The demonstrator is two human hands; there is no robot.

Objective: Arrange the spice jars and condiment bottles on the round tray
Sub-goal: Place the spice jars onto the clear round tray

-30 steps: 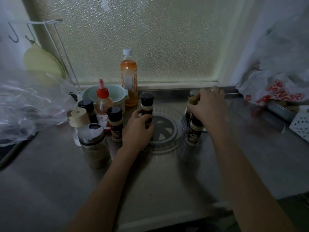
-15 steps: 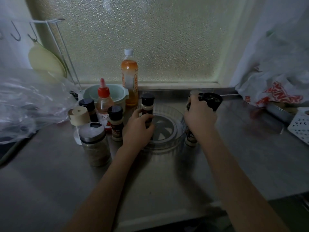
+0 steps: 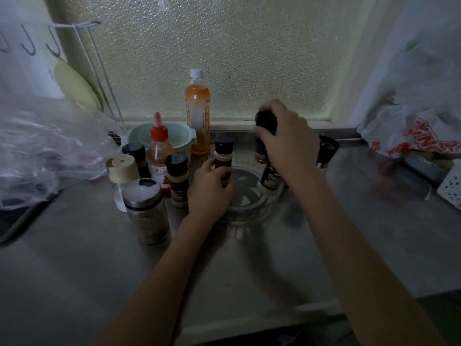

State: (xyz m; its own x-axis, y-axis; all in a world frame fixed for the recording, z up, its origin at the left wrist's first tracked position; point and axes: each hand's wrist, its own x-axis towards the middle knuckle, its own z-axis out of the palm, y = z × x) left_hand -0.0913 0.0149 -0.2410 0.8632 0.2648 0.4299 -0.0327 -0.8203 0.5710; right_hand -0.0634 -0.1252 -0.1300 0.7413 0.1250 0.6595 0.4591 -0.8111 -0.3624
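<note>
The clear round tray [image 3: 245, 213] lies on the steel counter before the window. My left hand [image 3: 210, 191] grips a black-capped spice jar [image 3: 223, 153] standing at the tray's left edge. My right hand [image 3: 287, 141] holds two black-capped spice jars together above the tray's right side: one [image 3: 265, 126] upright and raised, the other [image 3: 270, 181] tilted with its base near the tray floor. Left of the tray stand a red-capped sauce bottle [image 3: 159, 148], two more black-capped jars [image 3: 177, 179] [image 3: 136, 153], a beige-lidded jar [image 3: 122, 168] and a large steel-lidded jar [image 3: 144, 211].
A tall orange bottle [image 3: 197, 113] and a pale green bowl [image 3: 179, 136] stand by the window sill. A black-topped grinder [image 3: 327, 152] is right of the tray. Plastic bags lie at far left [image 3: 37, 151] and far right [image 3: 411, 136]; a white basket [image 3: 451, 186] sits at the right edge.
My right hand has lifted its jars off the counter and carried them left, over the tray's right side. The grinder behind it is uncovered. My left hand stays on its jar.
</note>
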